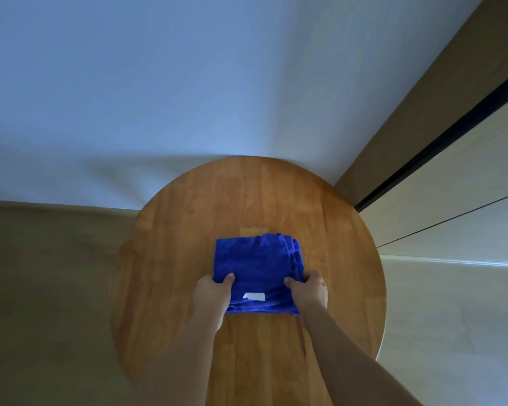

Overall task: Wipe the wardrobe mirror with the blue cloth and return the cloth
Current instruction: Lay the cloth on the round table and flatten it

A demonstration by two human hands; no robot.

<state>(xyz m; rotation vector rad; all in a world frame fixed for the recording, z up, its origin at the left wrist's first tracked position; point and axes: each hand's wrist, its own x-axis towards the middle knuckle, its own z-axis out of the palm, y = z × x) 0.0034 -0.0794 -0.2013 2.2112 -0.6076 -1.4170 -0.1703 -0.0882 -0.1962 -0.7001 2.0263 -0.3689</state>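
A folded blue cloth (257, 266) with a small white label lies near the middle of a round wooden table (188, 218). My left hand (214, 291) pinches the cloth's near left edge, thumb on top. On the near right edge my right hand (308, 290) grips the cloth the same way. The cloth rests flat on the wood. No mirror surface is clearly visible; a pale wardrobe panel (458, 183) with a dark vertical strip stands at the right.
A plain white wall (159, 98) rises right behind the table. Beige floor (41, 288) spreads to the left and to the right of the table. The wardrobe's sliding-door track runs along the floor at right.
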